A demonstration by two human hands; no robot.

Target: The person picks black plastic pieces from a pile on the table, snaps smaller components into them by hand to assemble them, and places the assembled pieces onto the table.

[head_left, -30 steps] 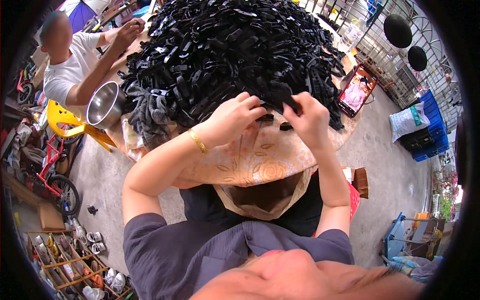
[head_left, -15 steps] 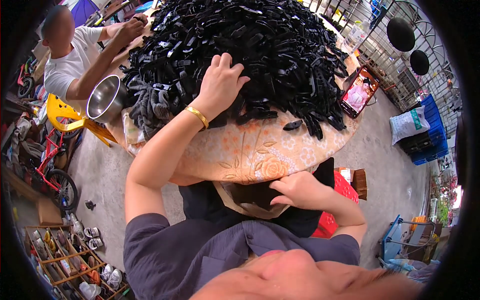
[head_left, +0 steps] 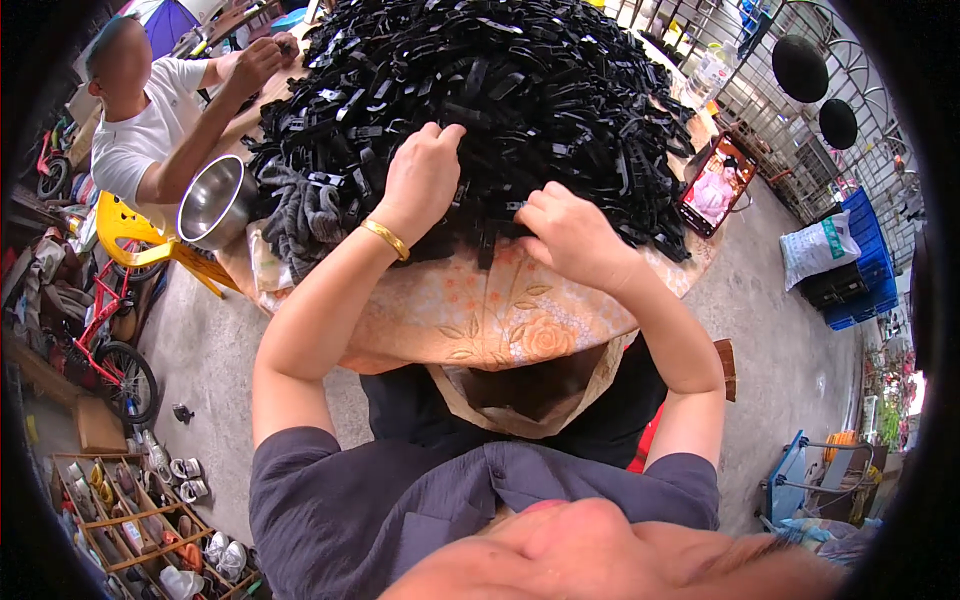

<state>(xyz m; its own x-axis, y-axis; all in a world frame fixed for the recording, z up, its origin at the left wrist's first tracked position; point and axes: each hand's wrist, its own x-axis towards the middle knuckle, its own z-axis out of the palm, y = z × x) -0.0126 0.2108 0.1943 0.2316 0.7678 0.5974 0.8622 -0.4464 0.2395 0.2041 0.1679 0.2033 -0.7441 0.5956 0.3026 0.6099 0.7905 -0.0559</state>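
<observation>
A large heap of small black plastic pieces (head_left: 520, 90) covers the round table. My left hand (head_left: 425, 178), with a gold bracelet at the wrist, reaches over the heap's near side; its fingers are bent and pressed together, and what they hold is hidden. At the heap's near edge, my right hand (head_left: 572, 235) curls over black pieces, thumb below the fingers; I cannot make out what is between them. Under the table edge, on my lap, gapes an open tan sack (head_left: 590, 385) with a dark inside.
A flowered orange tablecloth (head_left: 480, 315) hangs over the near edge. Grey knitted gloves (head_left: 305, 215) and a steel bowl (head_left: 217, 203) lie left. A propped phone (head_left: 717, 185) stands right. Another person (head_left: 150, 125) sits far left, hands raised. Shoes on a rack (head_left: 150, 520) are lower left.
My right hand has left the sack's mouth and moved up to the heap's near edge. My left hand has come slightly nearer and left, its fingers drawn together. Pieces at the near edge have shifted.
</observation>
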